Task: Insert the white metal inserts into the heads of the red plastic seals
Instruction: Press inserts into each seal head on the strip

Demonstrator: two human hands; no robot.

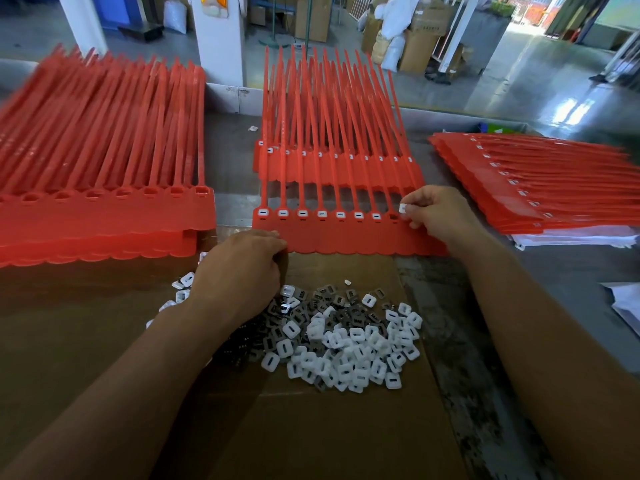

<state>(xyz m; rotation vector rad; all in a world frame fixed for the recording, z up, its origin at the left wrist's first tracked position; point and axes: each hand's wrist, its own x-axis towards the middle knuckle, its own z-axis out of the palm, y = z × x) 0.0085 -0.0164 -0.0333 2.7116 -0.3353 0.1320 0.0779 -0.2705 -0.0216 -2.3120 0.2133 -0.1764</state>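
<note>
A strip of joined red seals point(346, 237) lies across the middle of the bench, and several of its heads hold white inserts. The head at the right end point(393, 216) is an open socket. My right hand point(436, 213) pinches one white insert point(402, 208) just above that socket. My left hand point(242, 268) rests curled at the strip's lower left corner, knuckles up; whether it holds anything is hidden. A loose pile of white inserts point(346, 344) lies on brown cardboard point(329, 427) in front of the strip.
A tall stack of red seals with open heads point(104, 202) fills the left. Behind the strip sits a stack with inserts fitted point(332, 161). Another fitted stack point(540, 181) lies at the right on white sheets. Cartons and sacks stand on the floor beyond the bench.
</note>
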